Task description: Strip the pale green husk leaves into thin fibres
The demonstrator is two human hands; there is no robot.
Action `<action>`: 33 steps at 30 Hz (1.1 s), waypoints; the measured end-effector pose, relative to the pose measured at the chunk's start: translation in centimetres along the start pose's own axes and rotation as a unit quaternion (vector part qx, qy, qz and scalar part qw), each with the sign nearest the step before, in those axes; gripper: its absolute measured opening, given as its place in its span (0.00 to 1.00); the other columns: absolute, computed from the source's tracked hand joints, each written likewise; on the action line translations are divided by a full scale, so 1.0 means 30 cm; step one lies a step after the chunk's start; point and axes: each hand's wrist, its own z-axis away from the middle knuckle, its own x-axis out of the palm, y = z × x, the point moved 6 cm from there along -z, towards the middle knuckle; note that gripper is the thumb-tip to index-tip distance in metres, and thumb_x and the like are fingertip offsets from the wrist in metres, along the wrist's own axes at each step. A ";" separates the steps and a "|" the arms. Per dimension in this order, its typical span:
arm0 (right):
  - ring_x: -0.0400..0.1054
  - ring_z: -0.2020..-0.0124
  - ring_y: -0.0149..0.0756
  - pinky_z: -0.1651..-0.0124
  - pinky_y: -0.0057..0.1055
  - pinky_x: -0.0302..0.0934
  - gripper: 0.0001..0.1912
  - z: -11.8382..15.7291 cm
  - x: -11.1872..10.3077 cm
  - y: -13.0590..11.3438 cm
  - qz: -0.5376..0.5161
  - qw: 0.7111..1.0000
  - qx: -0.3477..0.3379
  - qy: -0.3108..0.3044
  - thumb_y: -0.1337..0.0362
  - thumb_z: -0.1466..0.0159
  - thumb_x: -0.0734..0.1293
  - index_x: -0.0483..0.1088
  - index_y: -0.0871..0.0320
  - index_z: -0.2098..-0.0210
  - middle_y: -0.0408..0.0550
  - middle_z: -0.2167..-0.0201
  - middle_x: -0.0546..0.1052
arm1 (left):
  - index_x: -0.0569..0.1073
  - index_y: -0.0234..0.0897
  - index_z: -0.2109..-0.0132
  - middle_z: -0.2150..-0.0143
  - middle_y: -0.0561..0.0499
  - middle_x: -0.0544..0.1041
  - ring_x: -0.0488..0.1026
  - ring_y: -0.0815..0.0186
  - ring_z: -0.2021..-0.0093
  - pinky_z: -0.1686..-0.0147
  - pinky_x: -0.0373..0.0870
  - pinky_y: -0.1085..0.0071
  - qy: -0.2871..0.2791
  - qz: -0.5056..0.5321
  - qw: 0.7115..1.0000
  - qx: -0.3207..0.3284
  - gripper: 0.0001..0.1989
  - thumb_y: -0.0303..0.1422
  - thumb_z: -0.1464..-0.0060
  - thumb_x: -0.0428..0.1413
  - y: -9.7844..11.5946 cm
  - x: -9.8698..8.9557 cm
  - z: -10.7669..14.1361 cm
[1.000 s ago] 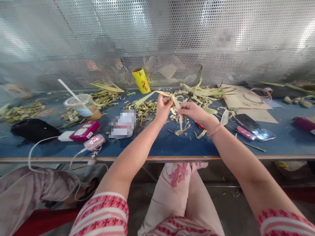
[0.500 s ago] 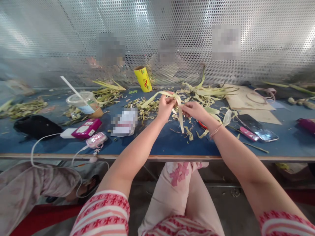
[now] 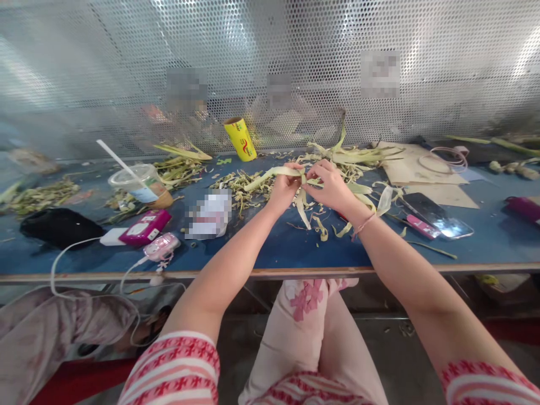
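Over the middle of the blue table, my left hand (image 3: pixel 286 191) is closed on a long pale green leaf strip (image 3: pixel 270 177). One part of the strip reaches out to the left, and another hangs down below my fingers. Close against it on the right, my right hand (image 3: pixel 330 184) has its fingers bent, thumb and fingertips pinching the strip by my left fingertips. My fingers partly hide the fold between them. Around and behind both hands lie scattered peelings (image 3: pixel 242 191) and, farther back on the right, a heap of green stalks and leaves (image 3: pixel 358 154).
A yellow roll (image 3: pixel 240 139) stands tilted by the perforated metal wall. Left are a drink cup with straw (image 3: pixel 141 185), a black pouch (image 3: pixel 61 228) and a purple device (image 3: pixel 145 228) with a white cable. Right are a phone (image 3: pixel 439 216) and cardboard (image 3: pixel 405 163). Another person's legs (image 3: pixel 63 326) show at left.
My right hand has moved slightly left and up, closer to my left hand, from lower on the hanging strip. The hanging end has swung left. The view has shifted slightly.
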 end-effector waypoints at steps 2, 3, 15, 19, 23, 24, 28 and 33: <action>0.68 0.56 0.42 0.48 0.42 0.65 0.05 0.002 0.007 -0.002 0.024 1.000 -0.006 0.002 0.67 0.44 0.69 0.69 0.57 0.67 0.54 0.57 0.71 | 0.67 0.41 0.58 0.63 0.54 0.76 0.75 0.68 0.61 0.58 0.70 0.70 0.012 -0.016 1.000 0.009 0.11 0.30 0.46 0.60 0.003 -0.005 0.000; 0.68 0.57 0.42 0.49 0.42 0.65 0.05 0.002 0.011 0.000 0.032 0.999 -0.004 0.002 0.68 0.44 0.68 0.68 0.57 0.67 0.55 0.57 0.71 | 0.67 0.41 0.58 0.63 0.54 0.75 0.75 0.68 0.61 0.59 0.70 0.70 0.018 -0.023 1.000 0.009 0.10 0.29 0.46 0.60 0.002 -0.008 0.001; 0.65 0.70 0.34 0.61 0.32 0.58 0.05 -0.013 -0.001 0.037 -0.039 0.992 0.105 -0.065 0.67 0.38 0.62 0.67 0.55 0.70 0.44 0.74 0.73 | 0.64 0.42 0.57 0.61 0.53 0.73 0.73 0.68 0.61 0.57 0.69 0.71 -0.004 -0.043 0.998 -0.040 0.10 0.25 0.43 0.54 -0.016 0.007 0.008; 0.65 0.70 0.34 0.62 0.32 0.57 0.10 -0.005 0.024 0.030 0.000 0.992 0.097 -0.082 0.63 0.43 0.70 0.63 0.55 0.74 0.44 0.73 0.72 | 0.63 0.41 0.56 0.63 0.54 0.72 0.72 0.68 0.63 0.58 0.68 0.70 0.001 -0.069 0.997 -0.032 0.14 0.19 0.46 0.50 -0.021 0.004 0.004; 0.61 0.71 0.33 0.62 0.31 0.55 0.13 -0.006 0.029 0.023 0.069 0.994 0.067 -0.046 0.70 0.45 0.67 0.57 0.54 0.77 0.43 0.76 0.68 | 0.63 0.41 0.56 0.64 0.54 0.72 0.71 0.67 0.65 0.60 0.67 0.69 0.009 -0.095 0.995 -0.020 0.13 0.20 0.45 0.49 -0.026 -0.003 0.002; 0.60 0.72 0.32 0.63 0.31 0.54 0.13 -0.006 0.029 0.024 0.074 0.994 0.072 -0.043 0.71 0.45 0.66 0.55 0.54 0.78 0.42 0.77 0.67 | 0.63 0.41 0.56 0.64 0.54 0.72 0.71 0.67 0.65 0.60 0.66 0.68 0.013 -0.099 0.995 -0.016 0.13 0.20 0.45 0.49 -0.025 -0.004 0.002; 0.61 0.76 0.31 0.66 0.30 0.53 0.11 -0.008 0.032 0.049 0.007 0.988 0.134 -0.073 0.67 0.39 0.62 0.59 0.55 0.77 0.41 0.81 0.67 | 0.63 0.41 0.59 0.67 0.55 0.71 0.70 0.68 0.65 0.60 0.66 0.70 0.029 -0.083 0.996 -0.017 0.15 0.16 0.48 0.48 -0.018 -0.007 0.002; 0.62 0.74 0.32 0.65 0.30 0.53 0.12 -0.022 -0.003 0.060 -0.020 0.988 0.142 -0.063 0.63 0.35 0.60 0.73 0.60 0.69 0.41 0.80 0.67 | 0.63 0.41 0.60 0.69 0.56 0.71 0.67 0.71 0.70 0.65 0.64 0.71 0.007 -0.044 0.998 -0.032 0.13 0.19 0.47 0.52 -0.004 0.005 0.012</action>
